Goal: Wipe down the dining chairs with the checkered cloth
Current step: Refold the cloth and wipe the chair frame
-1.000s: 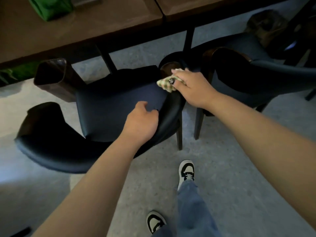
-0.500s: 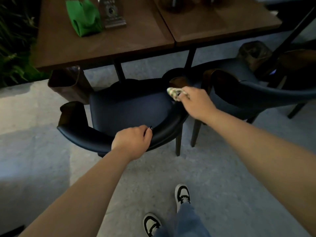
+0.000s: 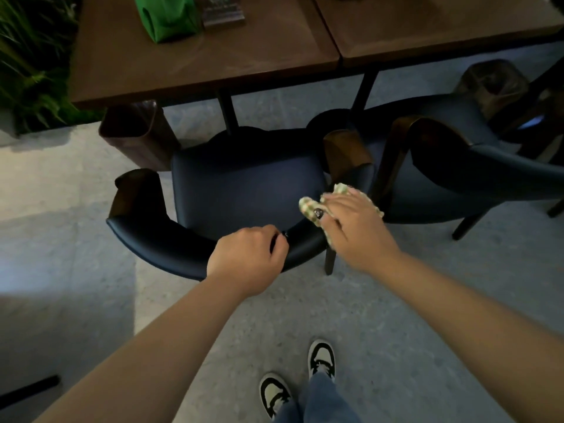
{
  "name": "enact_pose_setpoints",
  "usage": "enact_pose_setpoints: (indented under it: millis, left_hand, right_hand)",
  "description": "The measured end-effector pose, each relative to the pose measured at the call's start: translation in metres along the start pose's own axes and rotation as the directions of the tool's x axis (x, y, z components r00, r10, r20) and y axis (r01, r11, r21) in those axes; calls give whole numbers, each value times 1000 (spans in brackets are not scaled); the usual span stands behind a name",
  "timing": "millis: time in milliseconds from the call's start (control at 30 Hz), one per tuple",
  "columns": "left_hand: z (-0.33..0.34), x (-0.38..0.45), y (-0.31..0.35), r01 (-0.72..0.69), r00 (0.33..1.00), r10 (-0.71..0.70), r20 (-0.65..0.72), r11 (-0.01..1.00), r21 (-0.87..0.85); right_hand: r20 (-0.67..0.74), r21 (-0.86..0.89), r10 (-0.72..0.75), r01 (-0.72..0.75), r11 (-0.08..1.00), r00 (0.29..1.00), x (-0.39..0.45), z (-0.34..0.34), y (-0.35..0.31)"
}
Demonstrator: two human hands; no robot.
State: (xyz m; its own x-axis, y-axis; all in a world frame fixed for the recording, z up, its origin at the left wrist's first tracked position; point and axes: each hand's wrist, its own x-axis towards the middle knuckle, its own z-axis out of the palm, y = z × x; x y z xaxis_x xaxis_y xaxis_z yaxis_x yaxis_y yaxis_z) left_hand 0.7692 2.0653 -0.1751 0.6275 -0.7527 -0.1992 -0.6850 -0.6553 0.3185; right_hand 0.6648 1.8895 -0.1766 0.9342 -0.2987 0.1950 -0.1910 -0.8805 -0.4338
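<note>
A dark blue dining chair with a curved padded backrest and brown wooden arm ends stands in front of me, its seat facing the table. My left hand grips the top of the backrest near its middle. My right hand holds the green and cream checkered cloth and presses it on the right end of the backrest, close to the right arm. A second blue chair stands just to the right.
Two brown wooden tables stand side by side behind the chairs, with a green bag and a small stand on the left one. Plants fill the far left. My feet are on the grey floor.
My right hand has slid the cloth back along the backrest from the arm end towards me. The left hand keeps its grip on the backrest. The camera has pulled back and up.
</note>
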Motion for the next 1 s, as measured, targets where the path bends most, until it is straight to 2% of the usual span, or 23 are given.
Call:
enact_pose_setpoints:
  millis: [100, 167, 267, 400, 533, 667, 767, 867, 933, 1000]
  left_hand:
    - [-9, -2, -12, -89, 993, 95, 70, 992, -91]
    - [-22, -2, -35, -165, 972, 162, 172, 986, 3]
    - [-42, -4, -79, -111, 968, 68, 243, 979, 169]
    - [-41, -8, -96, -81, 988, 53, 147, 979, 187]
    - [-39, -8, -98, -39, 995, 22, 100, 986, 165]
    - [-35, -8, -100, -26, 997, 13, 82, 988, 155]
    - [-35, -13, -99, -16, 1000, 17, -16, 996, 87]
    - [-32, -19, -99, 28, 980, -24, -196, 999, 18]
    - [-24, -25, -97, 111, 936, -115, -333, 993, -30]
    - [-16, -32, -100, 231, 860, -295, -415, 953, -197]
  right_hand:
    - [93, -90, -8, 16, 996, 996, 37, -25, 40]
    - [118, -168, -2, 22, 985, 993, 59, -36, 77]
    - [209, -99, -8, 29, 995, 978, 66, -31, 105]
    - [118, -43, -62, 67, 997, 991, 61, -14, 92]
    - [-9, -24, -211, 210, 977, 978, 41, -11, 65]
    - [-91, 1, -182, 183, 983, 979, 9, 4, 17]
    - [-137, -21, -134, 132, 991, 982, -8, 21, -28]
    - [-140, -38, -86, 81, 996, 986, -15, 37, -66]
    - [-129, -47, -63, 57, 997, 990, -18, 47, -85]
    - [-113, -57, -50, 44, 997, 992, -19, 55, -105]
